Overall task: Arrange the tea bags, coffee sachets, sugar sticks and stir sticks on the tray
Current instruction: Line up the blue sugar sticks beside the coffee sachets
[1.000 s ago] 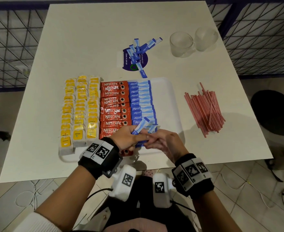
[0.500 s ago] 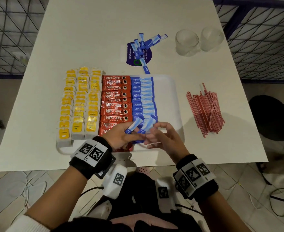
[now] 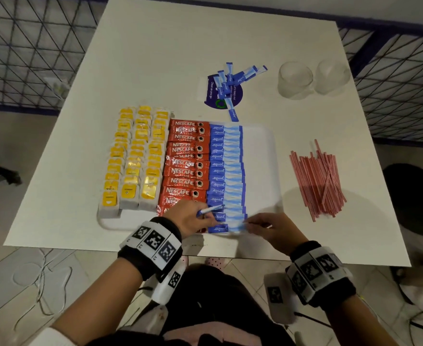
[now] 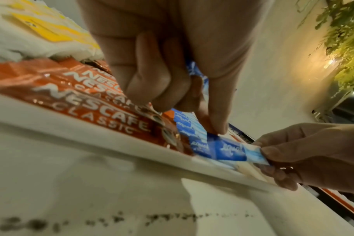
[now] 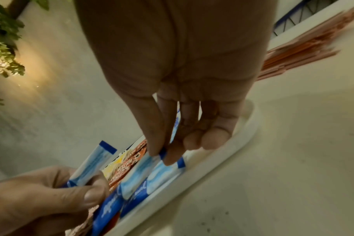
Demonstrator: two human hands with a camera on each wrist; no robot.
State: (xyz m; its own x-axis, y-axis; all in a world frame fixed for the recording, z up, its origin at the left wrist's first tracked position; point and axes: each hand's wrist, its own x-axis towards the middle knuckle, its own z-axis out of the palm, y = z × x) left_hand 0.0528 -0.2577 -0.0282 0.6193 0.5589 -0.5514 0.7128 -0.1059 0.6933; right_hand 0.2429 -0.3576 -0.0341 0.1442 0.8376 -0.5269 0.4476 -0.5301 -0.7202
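At the tray's near edge, right hand pinching the last Equal sugar stick by its pale end. Left hand, beside it, gripping a spare stick.

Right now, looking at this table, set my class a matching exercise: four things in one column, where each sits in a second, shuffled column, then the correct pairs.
Things
1. tea bags
2. coffee sachets
3. stir sticks
4. two clear cups

Places
A. far right corner of the table
B. loose pile on the table, right of the tray
C. leftmost rows on the tray
D. red column between the yellow rows and the blue sugar sticks

Pairs: 1-C, 2-D, 3-B, 4-A
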